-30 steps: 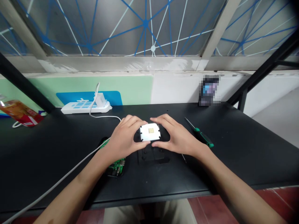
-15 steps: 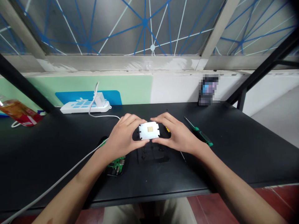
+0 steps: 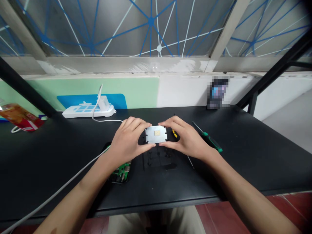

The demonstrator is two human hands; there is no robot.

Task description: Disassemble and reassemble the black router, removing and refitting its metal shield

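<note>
Between both hands, above the black table, is a small silvery metal plate (image 3: pixel 150 137) with dark notches along its short sides and a yellowish square pad in its middle. My left hand (image 3: pixel 129 138) pinches its left end between thumb and fingers. At the right end, my right hand (image 3: pixel 184 138) grips it the same way. A green circuit board (image 3: pixel 123 174) in a dark frame lies below my left wrist and is partly hidden by it. Under the plate, small dark parts (image 3: pixel 158 157) are scattered on the tabletop, hard to make out.
A green-and-black screwdriver (image 3: pixel 211 141) lies right of my right hand; a yellow-and-black item (image 3: pixel 174 133) is half hidden behind it. Farther back stand a white power strip (image 3: pixel 85 111) with a plugged-in charger and a pixelated dark object (image 3: pixel 216 94). A bottle (image 3: pixel 21 117) is far left.
The plate is tilted slightly differently, so its surface looks greyer and less bright. Both hands keep their hold and have barely moved.
</note>
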